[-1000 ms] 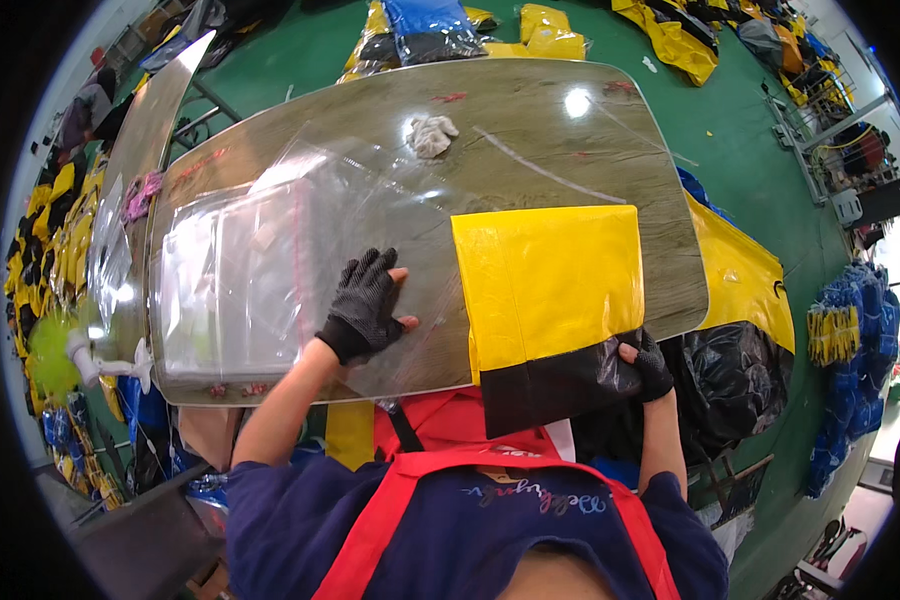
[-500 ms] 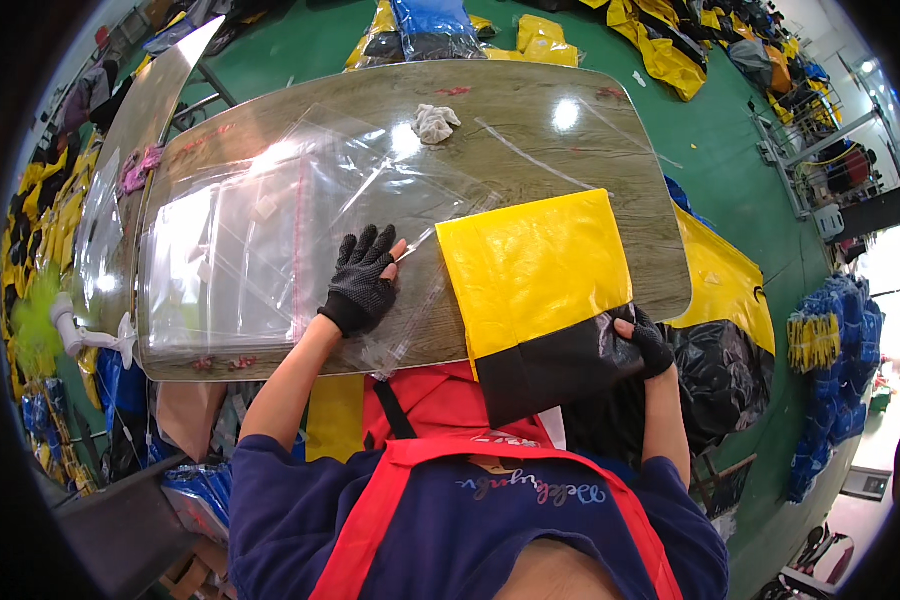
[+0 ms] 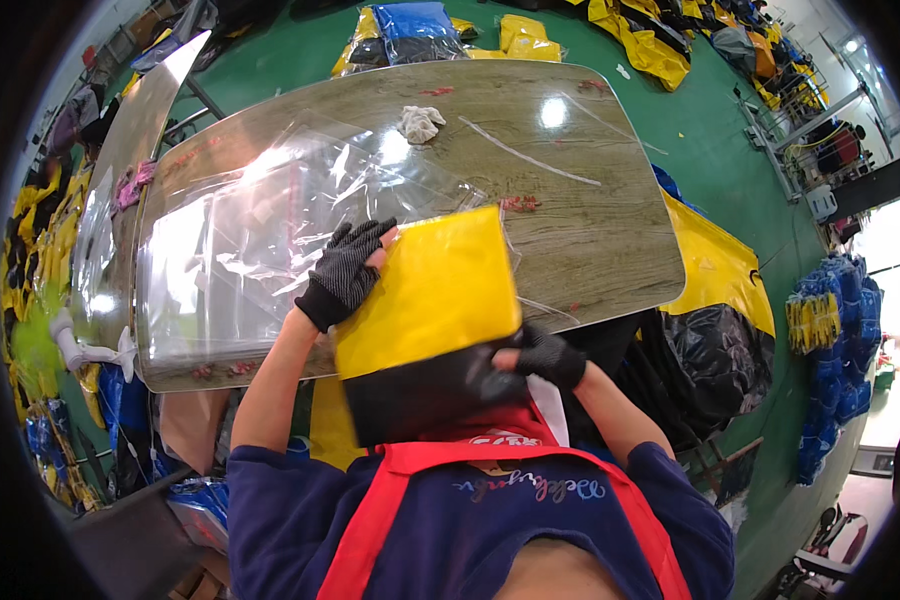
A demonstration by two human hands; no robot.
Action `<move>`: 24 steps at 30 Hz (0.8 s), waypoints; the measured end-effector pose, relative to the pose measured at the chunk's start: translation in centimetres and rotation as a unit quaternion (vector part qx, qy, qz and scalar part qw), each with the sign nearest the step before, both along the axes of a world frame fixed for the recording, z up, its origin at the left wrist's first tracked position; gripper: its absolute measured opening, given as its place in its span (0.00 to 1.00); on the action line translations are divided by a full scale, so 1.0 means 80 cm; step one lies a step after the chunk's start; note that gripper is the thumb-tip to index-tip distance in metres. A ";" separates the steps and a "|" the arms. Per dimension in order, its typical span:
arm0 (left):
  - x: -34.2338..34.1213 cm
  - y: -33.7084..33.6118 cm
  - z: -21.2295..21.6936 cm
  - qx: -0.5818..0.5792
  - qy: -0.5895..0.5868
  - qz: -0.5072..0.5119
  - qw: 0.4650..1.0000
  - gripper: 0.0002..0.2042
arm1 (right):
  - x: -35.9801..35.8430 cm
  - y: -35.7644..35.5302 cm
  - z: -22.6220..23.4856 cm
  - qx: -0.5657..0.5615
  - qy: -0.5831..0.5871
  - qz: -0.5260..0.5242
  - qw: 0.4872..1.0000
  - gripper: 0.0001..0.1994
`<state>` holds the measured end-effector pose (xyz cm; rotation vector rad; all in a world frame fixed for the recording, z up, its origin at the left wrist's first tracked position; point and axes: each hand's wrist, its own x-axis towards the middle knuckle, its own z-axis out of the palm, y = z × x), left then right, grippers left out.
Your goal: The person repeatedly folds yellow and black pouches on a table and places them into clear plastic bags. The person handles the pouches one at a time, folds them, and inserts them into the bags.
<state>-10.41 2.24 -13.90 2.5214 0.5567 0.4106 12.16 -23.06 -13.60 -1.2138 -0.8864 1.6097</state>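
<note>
A folded yellow-and-black piece of glossy coated fabric (image 3: 435, 290) slants over the table's near edge, yellow part up, black part toward me and blurred. My right hand (image 3: 550, 360), in a dark glove with bare thumb tip, grips its black right side. My left hand (image 3: 342, 275), in a dotted black glove, is at the fabric's upper left corner, thumb and fingers closed on the edge of a clear plastic bag (image 3: 370, 185). Part of that bag lies under the fabric, so where its mouth sits is hidden. More clear bags (image 3: 185, 290) lie stacked flat to the left.
The wood-grain table (image 3: 590, 240) has a rounded right end. A crumpled whitish wad (image 3: 421, 124) lies toward its far side. Yellow-and-black material (image 3: 715, 270) hangs at the right; packed blue and yellow bundles (image 3: 415, 30) lie beyond the far edge. A white bracket (image 3: 95, 350) stands at the left.
My right hand has carried the folded fabric left and nearer to me, over the clear bag and up against my left hand. My left hand has shifted slightly left.
</note>
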 end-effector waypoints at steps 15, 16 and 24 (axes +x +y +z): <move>-0.054 -0.058 0.040 0.112 0.098 0.101 0.984 0.29 | 0.086 0.231 -0.049 0.025 -0.093 0.014 0.995 0.14; -0.059 -0.061 0.029 0.103 0.093 0.109 0.984 0.29 | 0.094 0.211 -0.041 -0.004 -0.059 -0.005 0.998 0.14; -0.061 -0.059 0.013 -0.001 -0.031 0.115 0.993 0.23 | 0.034 0.122 -0.044 -0.041 -0.020 -0.060 0.997 0.16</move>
